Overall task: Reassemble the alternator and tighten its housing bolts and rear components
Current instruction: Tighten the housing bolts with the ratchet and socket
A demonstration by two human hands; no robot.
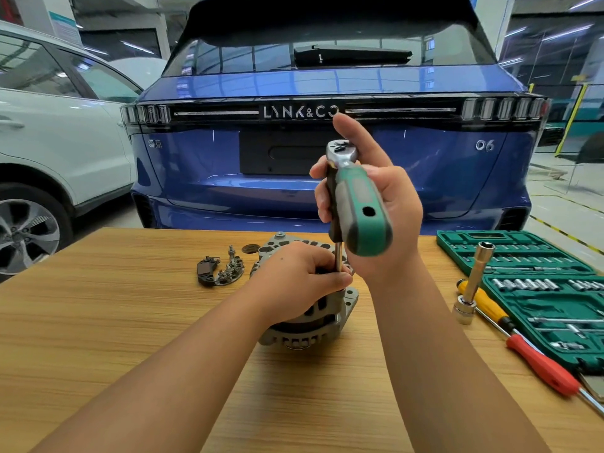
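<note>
The right hand [380, 204] is raised above the counter [114, 322], fingers wrapped round the green handle of a ratchet wrench [356, 204], whose extension bar [338, 258] runs straight down. The left hand [300, 276] pinches that bar's lower end atop the alternator [310, 318], which sits mid-counter with its axis upright. The rectifier plate [220, 269] lies just to its left. At right, an open green socket case [536, 289] holds rows of sockets and bits; beside it lie a deep socket [474, 282] and two screwdrivers [523, 341].
</note>
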